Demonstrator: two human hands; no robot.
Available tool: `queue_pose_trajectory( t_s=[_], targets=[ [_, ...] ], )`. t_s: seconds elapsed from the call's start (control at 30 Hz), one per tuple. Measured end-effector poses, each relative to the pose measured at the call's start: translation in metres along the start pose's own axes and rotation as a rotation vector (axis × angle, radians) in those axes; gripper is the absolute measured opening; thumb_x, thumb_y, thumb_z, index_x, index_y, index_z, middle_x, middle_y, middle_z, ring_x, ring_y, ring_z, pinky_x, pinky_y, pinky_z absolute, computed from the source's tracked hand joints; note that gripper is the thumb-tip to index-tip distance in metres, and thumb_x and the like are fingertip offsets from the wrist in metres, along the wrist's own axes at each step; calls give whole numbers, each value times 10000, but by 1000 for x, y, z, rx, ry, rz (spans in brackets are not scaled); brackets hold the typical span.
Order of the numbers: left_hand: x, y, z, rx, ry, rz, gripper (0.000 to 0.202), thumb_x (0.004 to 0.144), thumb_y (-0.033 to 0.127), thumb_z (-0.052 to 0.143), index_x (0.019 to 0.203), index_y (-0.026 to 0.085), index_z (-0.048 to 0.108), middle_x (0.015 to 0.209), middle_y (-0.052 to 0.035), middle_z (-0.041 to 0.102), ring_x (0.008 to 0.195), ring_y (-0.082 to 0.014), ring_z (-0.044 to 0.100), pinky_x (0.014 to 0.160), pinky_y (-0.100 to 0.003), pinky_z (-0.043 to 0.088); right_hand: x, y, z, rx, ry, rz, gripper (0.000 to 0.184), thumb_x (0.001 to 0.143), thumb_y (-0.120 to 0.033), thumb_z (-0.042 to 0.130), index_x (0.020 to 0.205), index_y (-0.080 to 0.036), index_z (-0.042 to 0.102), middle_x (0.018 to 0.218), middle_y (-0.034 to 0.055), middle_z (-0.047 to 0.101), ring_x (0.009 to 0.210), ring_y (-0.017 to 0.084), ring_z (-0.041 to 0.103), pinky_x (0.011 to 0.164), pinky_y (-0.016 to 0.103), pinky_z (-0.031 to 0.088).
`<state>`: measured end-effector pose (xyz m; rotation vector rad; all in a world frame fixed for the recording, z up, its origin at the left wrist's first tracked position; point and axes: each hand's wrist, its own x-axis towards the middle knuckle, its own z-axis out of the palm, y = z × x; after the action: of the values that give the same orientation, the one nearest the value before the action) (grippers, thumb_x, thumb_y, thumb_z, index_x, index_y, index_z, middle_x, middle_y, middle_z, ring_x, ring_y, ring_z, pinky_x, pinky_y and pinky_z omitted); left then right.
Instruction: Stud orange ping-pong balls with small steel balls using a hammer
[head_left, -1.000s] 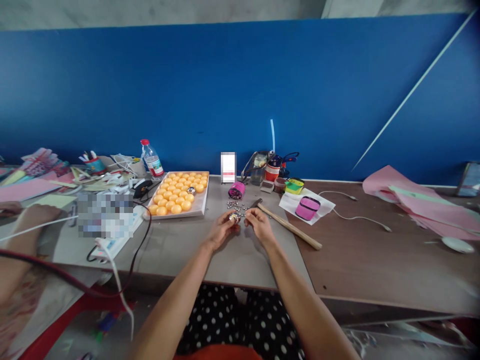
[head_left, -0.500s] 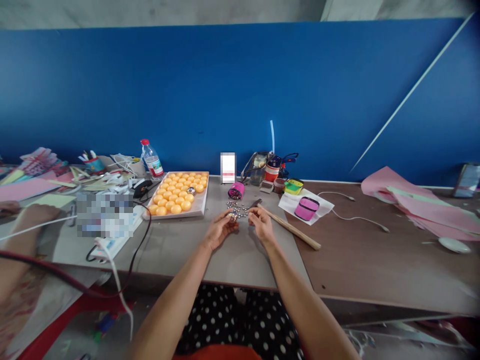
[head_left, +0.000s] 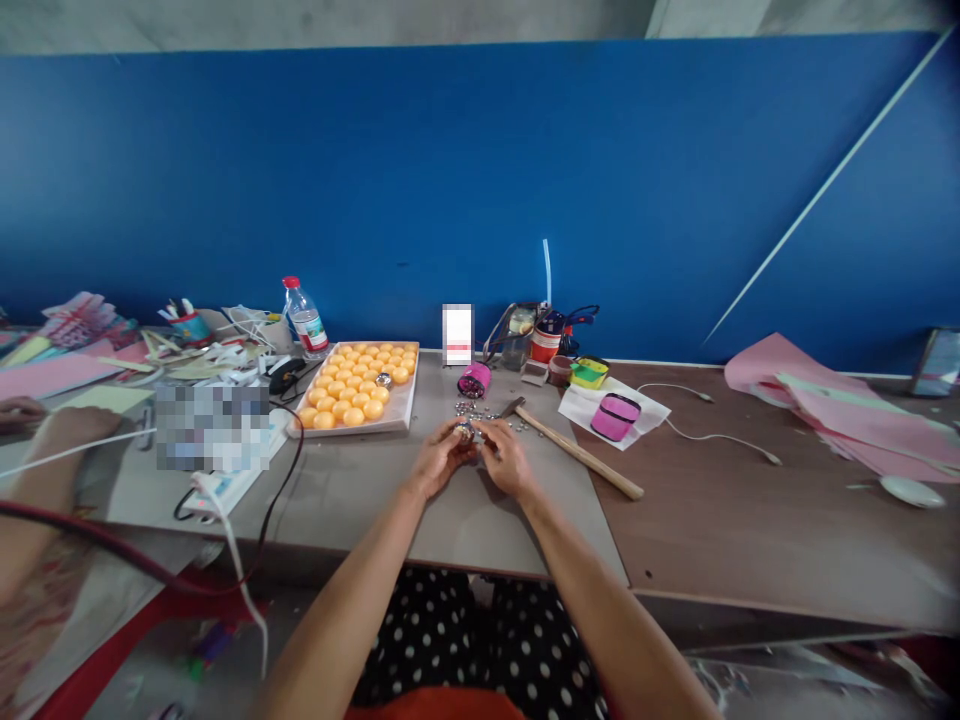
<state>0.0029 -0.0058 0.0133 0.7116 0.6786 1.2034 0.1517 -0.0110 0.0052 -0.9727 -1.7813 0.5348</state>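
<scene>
Clamped in my left hand (head_left: 435, 464) is a shiny piece (head_left: 466, 432), half hidden by fingers, between me and the loose studs (head_left: 469, 409). My right hand (head_left: 507, 464) meets it; whether those fingertips pinch anything, I can't tell. Blurring masks the phone's (head_left: 458, 336) screen.

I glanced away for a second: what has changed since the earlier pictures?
The right hand has moved left, its fingertips now at the small shiny piece in the left hand. The hammer and the tray of orange balls stayed put.
</scene>
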Motion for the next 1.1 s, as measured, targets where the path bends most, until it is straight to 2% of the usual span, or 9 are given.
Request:
queue_pose_trajectory(
  t_s=[0.17, 0.33, 0.5, 0.63, 0.83, 1.1],
  targets=[
    [-1, 0, 2, 2, -4, 18, 352, 652, 234, 736, 972, 148, 615, 850, -44, 650, 733, -139, 607, 702, -297, 499, -1, 2, 2, -44, -54, -45, 425, 764, -112, 458, 1152, -237, 578, 1019, 85, 589, 937, 194, 537, 826, 364, 464],
    [2, -2, -1, 14, 26, 33, 366, 638, 239, 744, 968, 152, 612, 842, -37, 649, 732, -141, 615, 698, -295, 499, -2, 0, 2, -170, -86, -110, 461, 791, -104, 412, 1215, -234, 539, 967, 84, 589, 906, 186, 545, 823, 350, 476],
    [3, -3, -3, 25, 34, 30, 378, 641, 250, 742, 980, 158, 602, 829, -32, 658, 732, -141, 619, 710, -297, 500, -3, -3, 2, -250, -117, -113, 470, 790, -94, 399, 1222, -221, 533, 959, 94, 586, 897, 193, 550, 804, 342, 486],
    [2, -2, -2, 35, 32, 37, 383, 647, 273, 738, 984, 156, 600, 841, -43, 661, 748, -155, 631, 686, -281, 495, -4, -2, 6, -206, -83, -82, 483, 789, -122, 424, 1253, -235, 498, 1018, 90, 577, 943, 200, 546, 844, 361, 478],
    [1, -1, 2, 36, 33, 25, 373, 661, 292, 727, 986, 161, 598, 825, -47, 659, 746, -175, 648, 644, -273, 493, -5, -1, 9, -116, -31, -8, 578, 763, -142, 471, 1330, -213, 386, 1067, 108, 559, 892, 208, 549, 831, 392, 480],
    [1, -1, 1, 6, 5, 30, 359, 683, 292, 705, 994, 148, 597, 826, -61, 666, 733, -171, 642, 642, -280, 495, -5, -2, 7, -123, -77, -20, 508, 776, -154, 481, 1279, -219, 451, 1067, 102, 538, 837, 185, 557, 806, 365, 494]
  ],
)
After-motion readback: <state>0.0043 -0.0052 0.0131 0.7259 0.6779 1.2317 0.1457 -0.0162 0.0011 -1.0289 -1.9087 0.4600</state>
